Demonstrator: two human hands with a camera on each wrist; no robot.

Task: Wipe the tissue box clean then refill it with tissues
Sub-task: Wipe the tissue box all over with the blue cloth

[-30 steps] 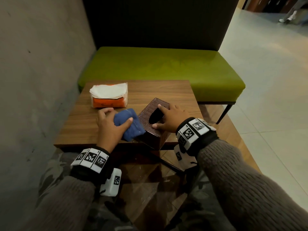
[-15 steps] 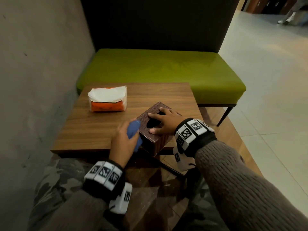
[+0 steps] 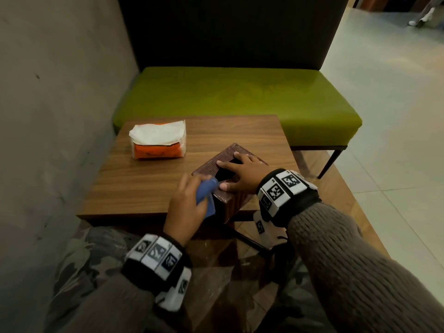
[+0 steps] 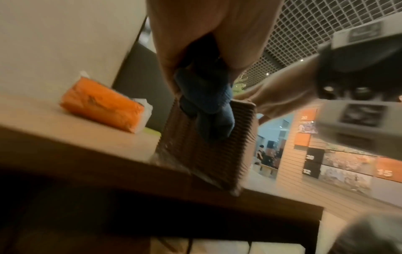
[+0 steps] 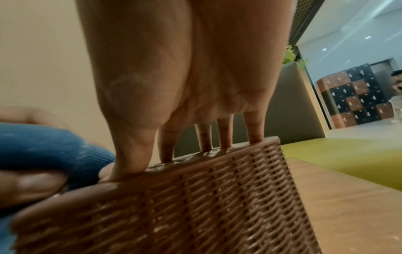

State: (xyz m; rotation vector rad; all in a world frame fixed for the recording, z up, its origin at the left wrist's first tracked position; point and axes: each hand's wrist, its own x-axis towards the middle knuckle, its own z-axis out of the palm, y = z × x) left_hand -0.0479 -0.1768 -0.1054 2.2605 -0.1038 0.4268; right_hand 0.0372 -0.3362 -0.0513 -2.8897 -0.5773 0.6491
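Tissue boxes: 1 (image 3: 227, 179)
Tissue packs: 1 (image 3: 158, 143)
Cloths: 1 (image 3: 204, 192)
Tables: 1 (image 3: 149, 188)
Benches: 1 (image 3: 240, 97)
Hands: 2 — left hand (image 3: 185, 210), right hand (image 3: 245, 173)

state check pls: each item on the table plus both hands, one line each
tissue box: on the table's near edge, slot up, no tissue showing in the slot.
blue cloth: bunched, pressed against the box's near left side.
tissue pack: lying on the table, top torn open, apart from the box.
left hand: grips the cloth.
right hand: fingers spread flat on the box top, steadying it.
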